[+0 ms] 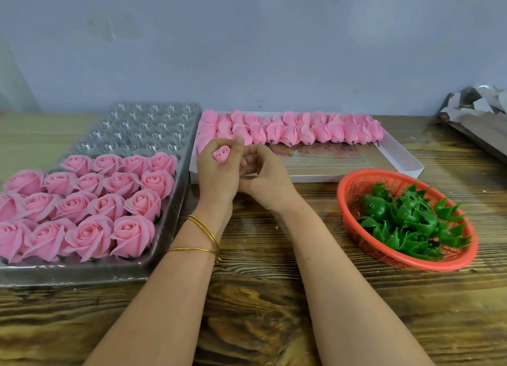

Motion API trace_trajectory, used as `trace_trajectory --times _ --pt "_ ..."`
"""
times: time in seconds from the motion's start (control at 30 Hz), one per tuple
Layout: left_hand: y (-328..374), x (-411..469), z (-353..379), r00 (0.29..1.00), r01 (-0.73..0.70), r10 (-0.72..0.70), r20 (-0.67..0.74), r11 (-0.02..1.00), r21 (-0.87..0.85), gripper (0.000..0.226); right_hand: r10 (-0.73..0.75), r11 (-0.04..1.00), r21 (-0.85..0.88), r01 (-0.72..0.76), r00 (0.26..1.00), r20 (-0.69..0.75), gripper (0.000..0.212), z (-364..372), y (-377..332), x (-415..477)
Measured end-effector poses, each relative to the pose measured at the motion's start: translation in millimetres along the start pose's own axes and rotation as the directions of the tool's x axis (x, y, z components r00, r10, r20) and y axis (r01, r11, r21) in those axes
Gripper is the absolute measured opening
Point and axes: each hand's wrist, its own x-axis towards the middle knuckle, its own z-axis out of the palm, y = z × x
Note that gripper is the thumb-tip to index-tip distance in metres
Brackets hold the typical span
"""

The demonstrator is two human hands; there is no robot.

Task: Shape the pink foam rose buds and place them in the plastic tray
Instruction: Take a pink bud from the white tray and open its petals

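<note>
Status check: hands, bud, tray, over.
Left hand grips small pink foam rose bud; right hand curled beside it, hold unclear. Clear plastic tray: near rows full, far cells empty. Path to tray clear.

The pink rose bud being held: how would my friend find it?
On the wooden table, between the clear plastic tray of open pink roses and the white cardboard box of buds, look at the middle. There the left hand grips one small pink foam rose bud. Unlike every other flower, it is held up, not lying in a tray or box.
</note>
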Motion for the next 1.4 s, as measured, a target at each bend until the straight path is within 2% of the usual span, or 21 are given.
trace_trajectory --times 0.27,0.43,0.73,0.83,1.03,1.13,1.27,1.4 --pt "-1 0 0 0.996 0.051 -0.042 0.077 0.993 -0.109 0.012 -0.039 0.999 0.013 0.04 0.998 -0.041 0.045 3 2 1" --pt "-3 1 -1 0.992 0.05 -0.037 0.122 0.993 -0.103 0.015 -0.001 1.0 0.0 0.001 1.0 0.0 0.05 0 0 0" --pt "-6 4 -3 0.984 0.051 -0.041 0.171 0.997 -0.059 0.01 0.049 0.995 0.086 -0.056 0.996 0.08 0.051 -6 0 -2" --pt "-6 3 -3 0.991 0.004 -0.002 0.135 1.0 -0.012 0.012 0.049 0.995 0.084 -0.051 0.999 0.025 0.052 -5 -2 0" --pt "-5 2 -2 0.98 -0.168 0.143 0.137 0.968 0.188 0.017 0.053 0.996 0.086 -0.036 0.979 -0.195 0.046 -3 -9 2" --pt "-8 2 0 0.972 -0.201 0.16 0.173 0.947 0.25 0.014 0.035 0.999 -0.001 -0.036 0.978 -0.205 0.046 -1 -11 0" --pt "-12 1 2 0.967 -0.205 0.159 0.199 0.949 0.238 0.02 0.009 0.999 -0.034 -0.017 0.979 -0.202 0.023 -1 -10 0" --pt "-11 0 2 0.968 -0.186 0.144 0.206 0.962 0.201 0.019 0.005 0.999 -0.049 -0.015 0.981 -0.194 0.018 -2 -10 0"
